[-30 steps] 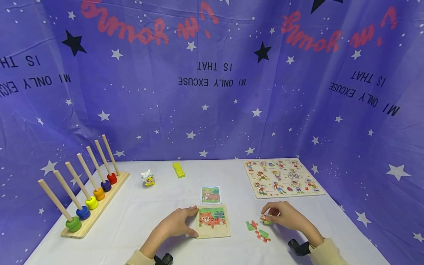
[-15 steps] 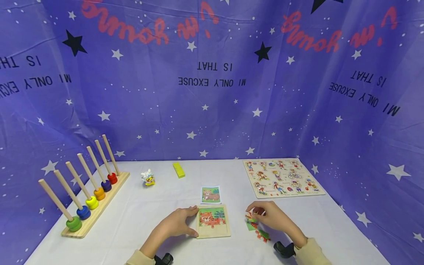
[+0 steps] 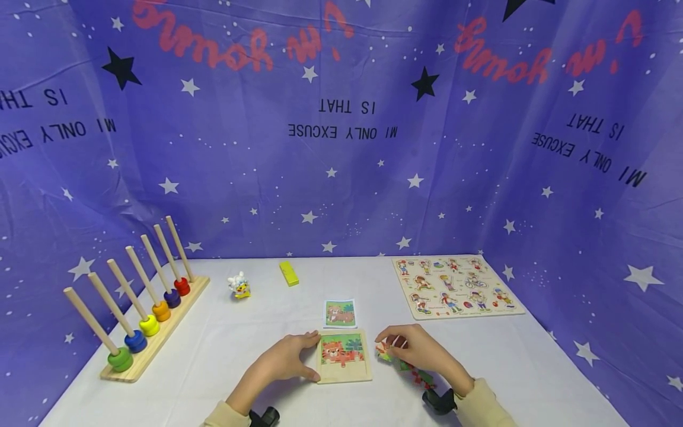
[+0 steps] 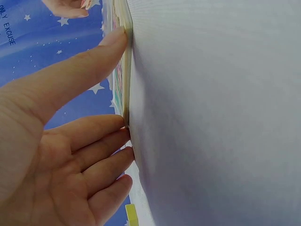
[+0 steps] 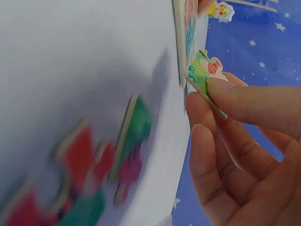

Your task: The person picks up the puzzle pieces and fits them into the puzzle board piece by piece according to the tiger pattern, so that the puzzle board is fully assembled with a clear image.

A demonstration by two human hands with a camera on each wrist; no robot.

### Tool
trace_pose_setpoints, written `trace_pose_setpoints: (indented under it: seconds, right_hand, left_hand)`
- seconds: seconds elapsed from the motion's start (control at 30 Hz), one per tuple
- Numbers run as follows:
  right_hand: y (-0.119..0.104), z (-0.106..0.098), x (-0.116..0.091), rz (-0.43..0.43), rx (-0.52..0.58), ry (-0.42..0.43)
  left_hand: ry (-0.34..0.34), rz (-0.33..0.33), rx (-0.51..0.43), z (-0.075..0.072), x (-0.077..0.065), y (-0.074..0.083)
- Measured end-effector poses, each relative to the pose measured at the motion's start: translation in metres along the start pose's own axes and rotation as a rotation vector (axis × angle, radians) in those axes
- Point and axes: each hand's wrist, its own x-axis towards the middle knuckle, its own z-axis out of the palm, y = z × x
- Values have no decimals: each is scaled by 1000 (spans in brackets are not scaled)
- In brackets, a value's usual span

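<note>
A small wooden puzzle board [image 3: 344, 373] lies at the front middle of the table, with a tiger picture filling its upper part and bare wood below. My left hand [image 3: 288, 357] rests against the board's left edge, thumb at the near corner and fingers at the far one. Pinched between thumb and fingers of my right hand [image 3: 421, 347] is a green puzzle piece [image 5: 200, 75] with some red and white. That hand is just right of the board, apart from it. Under it lie several loose green and red puzzle pieces [image 5: 134, 127], partly hidden in the head view.
Behind the board lies a picture card [image 3: 340, 314] of the tiger. A peg board of sports figures [image 3: 459, 287] is at back right. To the left are a yellow block [image 3: 289, 273], a small toy figure [image 3: 239, 286] and a wooden ring stacker [image 3: 155, 326].
My right hand has moved left with its puzzle piece, from beyond the loose pieces to near the board. My left hand has stayed at the board's edge.
</note>
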Motion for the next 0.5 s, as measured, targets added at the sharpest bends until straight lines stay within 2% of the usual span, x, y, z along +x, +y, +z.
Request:
trace_pose_setpoints:
  seconds: [0.5]
  right_hand:
    - [-25,27,30,-72,62,-53]
  left_hand:
    - [6,8,3,1,-1,0]
